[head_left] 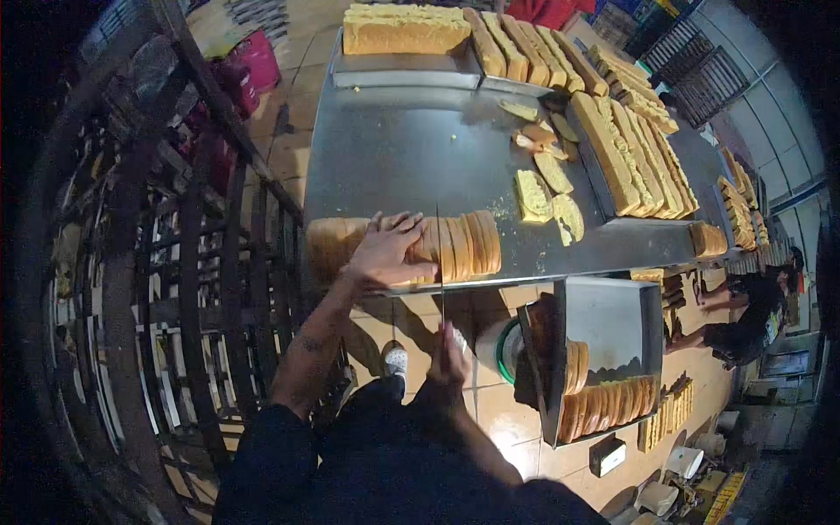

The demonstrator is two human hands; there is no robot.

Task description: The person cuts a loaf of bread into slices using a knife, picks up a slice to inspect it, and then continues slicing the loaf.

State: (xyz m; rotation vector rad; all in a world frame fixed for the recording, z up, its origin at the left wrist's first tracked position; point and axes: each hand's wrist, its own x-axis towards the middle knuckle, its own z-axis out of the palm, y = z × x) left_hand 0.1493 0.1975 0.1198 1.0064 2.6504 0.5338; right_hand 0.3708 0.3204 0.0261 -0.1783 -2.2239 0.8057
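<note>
A long loaf [468,245], cut into upright slices toward its right end, lies along the near edge of the metal table [394,149]. My left hand [392,249] rests on top of the loaf with its fingers spread. Below the table edge, my right hand [450,354] is closed around the handle of a long knife [442,297]. The knife's thin blade points away from me and crosses the loaf just right of my left fingers. Cut bread pieces [535,196] and crumbs lie on the table to the right.
Long loaves [612,157] stand in trays at the right; another loaf [407,33] is in a far tray. A metal tray [656,341] with slices stands right of me, beside a green-rimmed bucket [507,350]. Dark slatted racks [201,289] stand left. A person [752,315] is far right.
</note>
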